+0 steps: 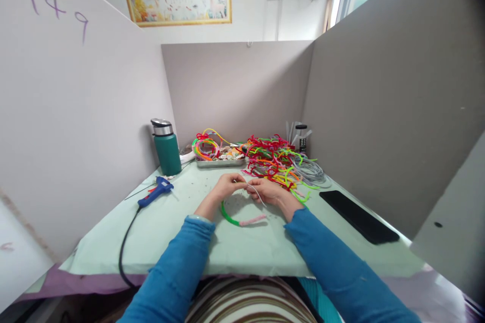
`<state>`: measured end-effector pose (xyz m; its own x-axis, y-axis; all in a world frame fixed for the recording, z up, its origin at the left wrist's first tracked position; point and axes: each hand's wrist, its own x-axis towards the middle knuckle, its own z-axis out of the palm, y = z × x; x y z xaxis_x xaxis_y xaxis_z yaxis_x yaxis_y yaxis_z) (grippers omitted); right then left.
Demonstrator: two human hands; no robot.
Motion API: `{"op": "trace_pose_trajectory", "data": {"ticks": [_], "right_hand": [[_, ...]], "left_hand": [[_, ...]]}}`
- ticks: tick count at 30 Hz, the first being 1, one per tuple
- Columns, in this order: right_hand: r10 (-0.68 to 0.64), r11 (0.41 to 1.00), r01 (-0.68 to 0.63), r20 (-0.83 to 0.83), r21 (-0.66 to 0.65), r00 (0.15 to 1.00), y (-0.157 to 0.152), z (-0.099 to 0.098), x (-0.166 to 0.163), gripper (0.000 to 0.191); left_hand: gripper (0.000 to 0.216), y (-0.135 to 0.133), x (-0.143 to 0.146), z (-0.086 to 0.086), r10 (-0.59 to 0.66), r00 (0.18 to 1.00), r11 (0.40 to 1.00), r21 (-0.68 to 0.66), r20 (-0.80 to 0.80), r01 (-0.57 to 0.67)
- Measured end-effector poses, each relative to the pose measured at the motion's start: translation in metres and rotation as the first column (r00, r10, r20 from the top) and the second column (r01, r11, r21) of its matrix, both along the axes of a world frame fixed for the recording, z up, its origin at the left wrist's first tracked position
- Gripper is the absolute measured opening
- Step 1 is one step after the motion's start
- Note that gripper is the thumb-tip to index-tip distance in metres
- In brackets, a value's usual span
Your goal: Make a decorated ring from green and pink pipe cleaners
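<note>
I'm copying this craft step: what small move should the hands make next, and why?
Probably lower the white strand onto the green-and-pink hoop: the left hand and right hand both pinch it just above the hoop.

Long bright blue sleeves (178, 262) begin at the wrists, just behind the fingers (233, 181). Farther back from the fingers, a brown-and-cream striped garment (250, 308) covers the lap.

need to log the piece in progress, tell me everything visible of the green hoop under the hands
The green hoop is a thin band lying flat on the pale table cover, with a fuzzy pink stretch along its near right part. Only the near arc shows; the left hand and right hand cover the rest, so contact is unclear.
</note>
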<state>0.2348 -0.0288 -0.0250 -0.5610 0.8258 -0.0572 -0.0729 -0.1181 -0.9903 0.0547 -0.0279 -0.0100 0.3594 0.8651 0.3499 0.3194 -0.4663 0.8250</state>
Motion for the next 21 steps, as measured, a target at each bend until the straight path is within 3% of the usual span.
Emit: {"op": "trace_pose_trajectory", "data": {"ticks": [8, 14, 21], "right_hand": [[-0.164, 0.984, 0.155, 0.107, 0.091, 0.981, 0.002, -0.003, 0.0, 0.02], [-0.168, 0.985, 0.162, 0.096, 0.064, 0.981, 0.006, -0.003, 0.002, 0.011], [-0.257, 0.954, 0.214, 0.205, 0.21, 0.945, 0.0, 0.003, 0.001, 0.013]], "left_hand": [[0.028, -0.004, 0.0, 0.004, 0.049, 0.998, 0.997, -0.052, -0.028, -0.05], [0.025, -0.014, 0.001, 0.012, -0.008, 0.994, 0.993, -0.115, -0.11, -0.005], [0.024, -0.007, -0.002, 0.007, -0.001, 0.99, 0.996, -0.086, -0.142, -0.011]]}}
